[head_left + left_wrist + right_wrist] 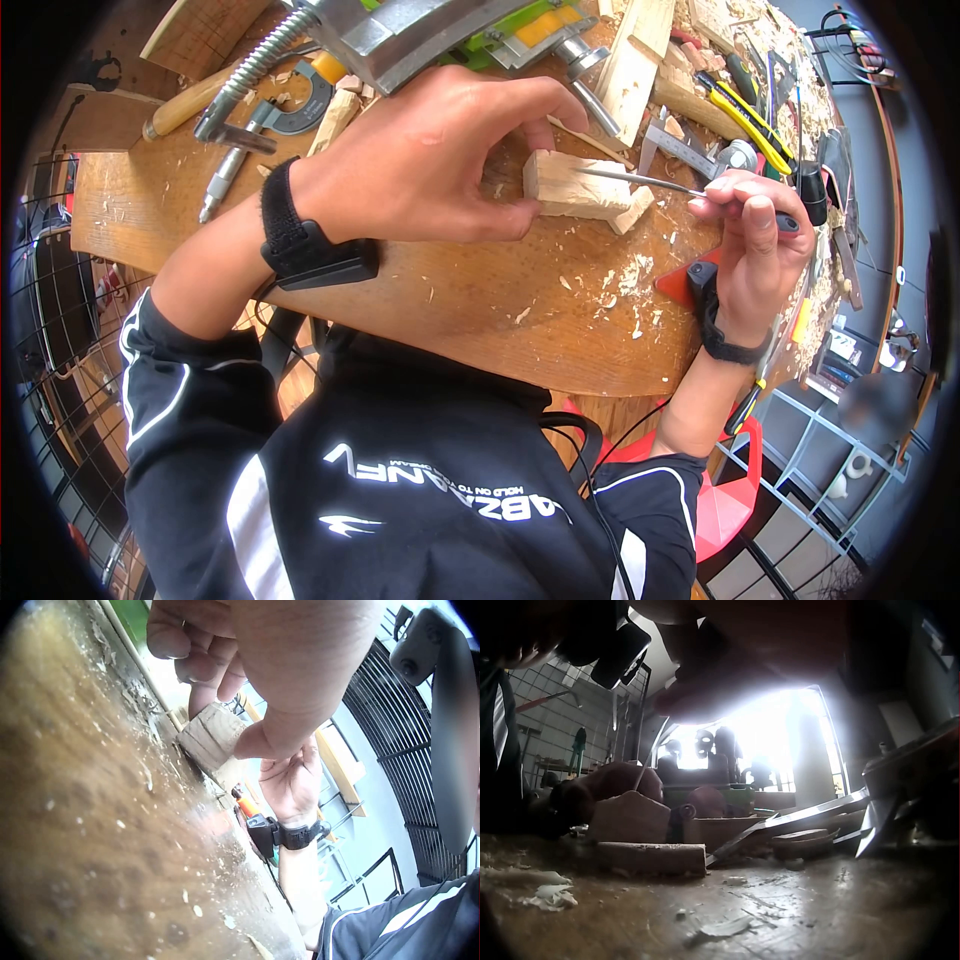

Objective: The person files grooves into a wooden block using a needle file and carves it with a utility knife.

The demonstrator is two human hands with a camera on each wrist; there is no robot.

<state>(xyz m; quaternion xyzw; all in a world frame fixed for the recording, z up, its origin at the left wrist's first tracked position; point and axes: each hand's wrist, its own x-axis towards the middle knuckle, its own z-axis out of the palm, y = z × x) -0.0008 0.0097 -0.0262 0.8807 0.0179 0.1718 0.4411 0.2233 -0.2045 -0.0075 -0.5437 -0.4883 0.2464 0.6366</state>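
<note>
A pale wooden block (575, 195) lies on the bench, its near end between the thumb and fingers of the left hand (425, 160). In the left wrist view, the left hand (292, 667) has its thumb against one side of the block (212, 739). The right hand (755, 245) holds a thin metal tool (650, 182) by its dark handle, with the shaft reaching over the block's top. A smaller wood piece (632, 212) lies at the block's far end. The right wrist view shows the block (630, 817) behind a flat wood piece (652, 857); the tool's tip is unclear.
A metal vise (400, 40) stands behind the left hand. A micrometer (228, 172) lies left. Calipers (685, 150), a yellow-handled tool (750, 125) and wood offcuts lie at the back right. Shavings (635, 275) are scattered on the wooden bench (450, 310).
</note>
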